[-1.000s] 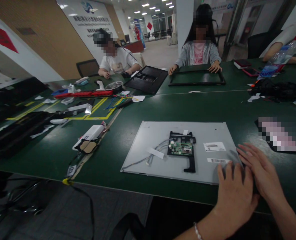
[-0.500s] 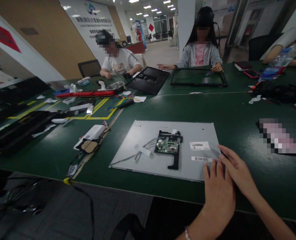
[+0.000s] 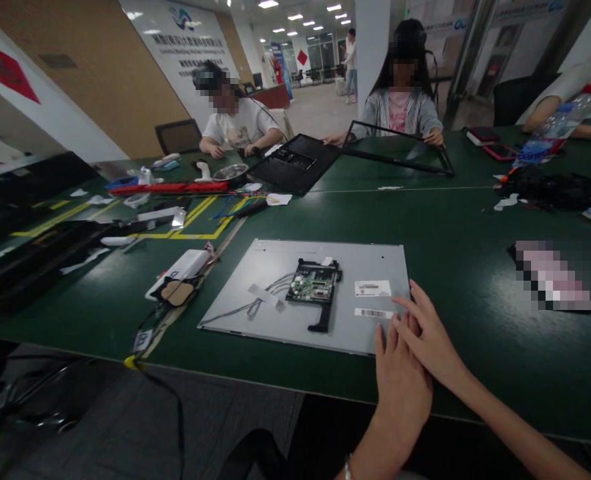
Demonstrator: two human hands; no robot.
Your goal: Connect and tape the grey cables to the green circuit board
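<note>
shifted leftward, the grey panel (image 3: 275, 327) lies on the worktop (image 3: 465, 233), left of the left hand (image 3: 404, 383) and right hand (image 3: 432, 337), long axis sideways; both hands, fingers extended and unclosed, touch its right end.

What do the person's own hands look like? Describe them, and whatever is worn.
The ungloved left hand has a thin, pale, seemingly beaded bracelet behind its wrist. The ungloved right hand shows no jewellery. None of the person's own sleeves are visible.
</note>
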